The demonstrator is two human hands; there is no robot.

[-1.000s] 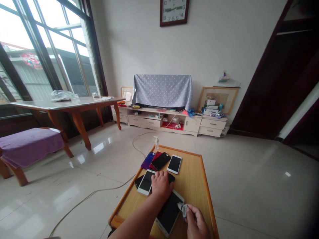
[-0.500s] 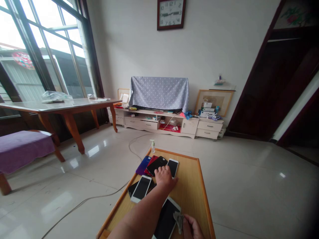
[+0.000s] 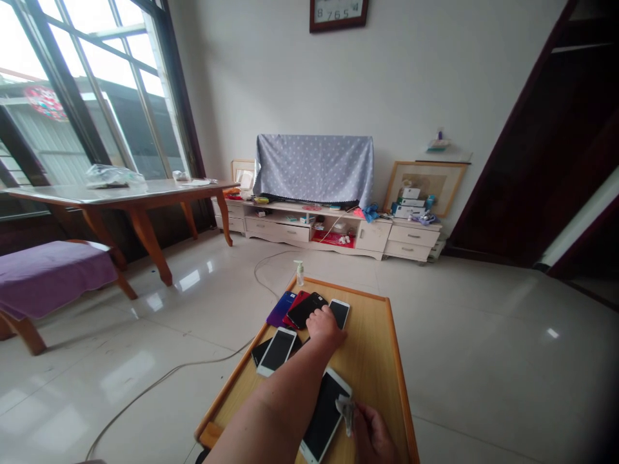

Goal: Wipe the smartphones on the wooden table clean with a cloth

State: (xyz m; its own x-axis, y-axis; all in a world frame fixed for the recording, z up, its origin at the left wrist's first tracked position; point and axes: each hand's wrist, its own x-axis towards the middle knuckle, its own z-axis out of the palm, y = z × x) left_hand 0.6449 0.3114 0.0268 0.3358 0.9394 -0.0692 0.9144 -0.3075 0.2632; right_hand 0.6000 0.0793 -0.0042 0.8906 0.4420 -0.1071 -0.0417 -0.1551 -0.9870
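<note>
Wooden worktop (image 3: 373, 351), orange rim. Left to right: lower black phone (image 3: 264, 352) partly under a white-framed phone (image 3: 276, 352); pump bottle (image 3: 300, 274) at the far rim; purple phone (image 3: 278, 310), overlapped by a red phone (image 3: 293, 309) and a black phone (image 3: 304, 311). Left hand (image 3: 325, 326), grip open and flat, lies on the black phone, just beside a small white phone (image 3: 340, 313). Nearest the body, a large white phone (image 3: 324, 415). Right of it, right hand (image 3: 371, 438), grip narrow, pinches a grey cloth (image 3: 346, 412) against that phone's edge.
</note>
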